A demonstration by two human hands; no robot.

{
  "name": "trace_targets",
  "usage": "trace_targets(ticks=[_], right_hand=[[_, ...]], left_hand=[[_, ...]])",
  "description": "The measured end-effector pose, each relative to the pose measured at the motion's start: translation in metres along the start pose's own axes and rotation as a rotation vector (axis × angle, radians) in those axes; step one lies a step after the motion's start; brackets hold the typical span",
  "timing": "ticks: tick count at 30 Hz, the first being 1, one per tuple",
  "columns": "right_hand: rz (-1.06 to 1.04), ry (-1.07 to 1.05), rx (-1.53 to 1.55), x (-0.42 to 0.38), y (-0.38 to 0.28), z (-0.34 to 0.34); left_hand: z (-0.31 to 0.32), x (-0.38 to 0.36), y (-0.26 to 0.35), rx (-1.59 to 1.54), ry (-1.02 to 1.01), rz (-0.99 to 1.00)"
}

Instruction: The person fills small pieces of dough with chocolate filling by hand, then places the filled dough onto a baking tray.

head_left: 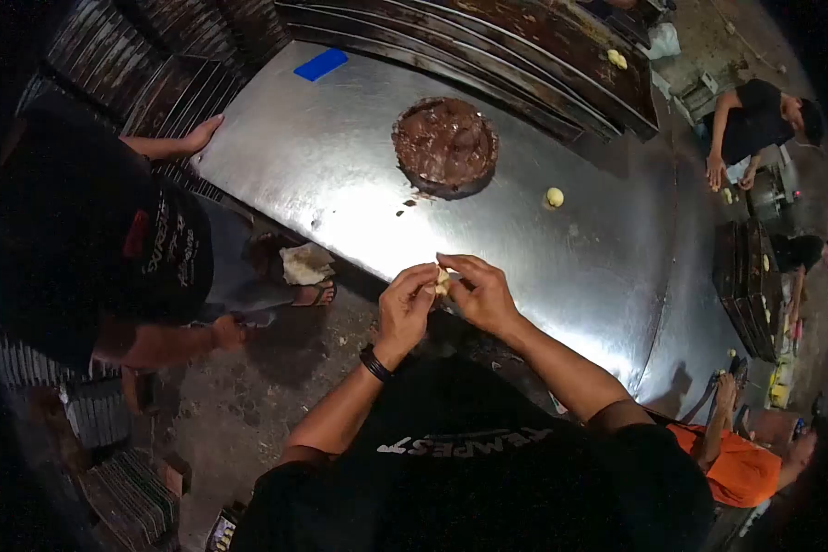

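My left hand [405, 311] and my right hand [484, 296] meet in front of my chest, over the near edge of the metal table [350, 138]. Between their fingertips both pinch a small pale yellow piece of dough [442, 283], partly hidden by the fingers. Beyond my hands, a round mass of glossy brown paste [444, 140] sits on the table, with a few dark crumbs beside it. A pale dough ball [554, 197] lies to the right of the paste. Farther back on the left is a flat blue scraper [321, 64].
Stacked dark metal trays [515, 64] line the table's back edge. A co-worker in black [92, 239] stands at left, one hand on the table corner. Others work at right, one in an orange shirt [731, 467]. More trays [745, 285] stand at the right.
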State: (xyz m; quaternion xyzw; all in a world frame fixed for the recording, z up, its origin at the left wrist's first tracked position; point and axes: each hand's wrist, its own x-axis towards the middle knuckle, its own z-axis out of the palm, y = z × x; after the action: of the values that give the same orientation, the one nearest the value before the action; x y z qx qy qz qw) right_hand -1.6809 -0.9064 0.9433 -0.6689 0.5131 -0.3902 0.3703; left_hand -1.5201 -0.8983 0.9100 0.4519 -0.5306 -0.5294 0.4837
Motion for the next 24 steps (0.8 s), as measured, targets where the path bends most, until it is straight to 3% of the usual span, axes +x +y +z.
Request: trace_targets(ticks=[1,3,7,11,13,15,16,18,20,21,24], right_hand=[[-0.073,-0.008,-0.088,0.011,0.002,0.002],[-0.184,-0.025,-0.264,0.019,0.01,0.001],[0.156,0.153,-0.092,0.01,0.007,-0.011],[0.062,0.405,-0.009,-0.012,-0.002,-0.027],[-0.015,0.39,-0.219,-0.031,0.015,-0.051],[-0.08,0.367,-0.383,-0.055,0.041,-0.078],[0.025,0.423,-0.405,-0.071,0.049,-0.089],[-0.141,0.37,-0.669,-0.112,0.11,-0.107],[-0.204,0.312,-0.88,-0.142,0.112,-0.114],[-0.075,0.125,-0.845,-0.14,0.102,-0.126],[0.371,-0.484,-0.729,-0.097,0.077,-0.165]], left_hand=[[-0.005,0.007,0.003,0.082,-0.004,0.132],[-0.015,0.019,0.005,0.048,-0.097,0.12],[-0.002,0.031,0.003,-0.19,-0.235,0.045],[0.044,0.026,0.016,-0.13,-0.251,0.193],[0.069,0.02,0.019,-0.023,-0.275,0.28],[0.079,0.019,0.009,-0.028,-0.401,0.062],[0.083,0.019,0.004,-0.078,-0.442,-0.065],[0.085,0.021,-0.002,-0.128,-0.403,-0.21],[0.076,0.019,-0.009,-0.108,-0.28,-0.301],[0.068,0.022,-0.012,-0.092,-0.215,-0.359],[0.045,0.008,-0.014,0.11,-0.059,-0.28]])
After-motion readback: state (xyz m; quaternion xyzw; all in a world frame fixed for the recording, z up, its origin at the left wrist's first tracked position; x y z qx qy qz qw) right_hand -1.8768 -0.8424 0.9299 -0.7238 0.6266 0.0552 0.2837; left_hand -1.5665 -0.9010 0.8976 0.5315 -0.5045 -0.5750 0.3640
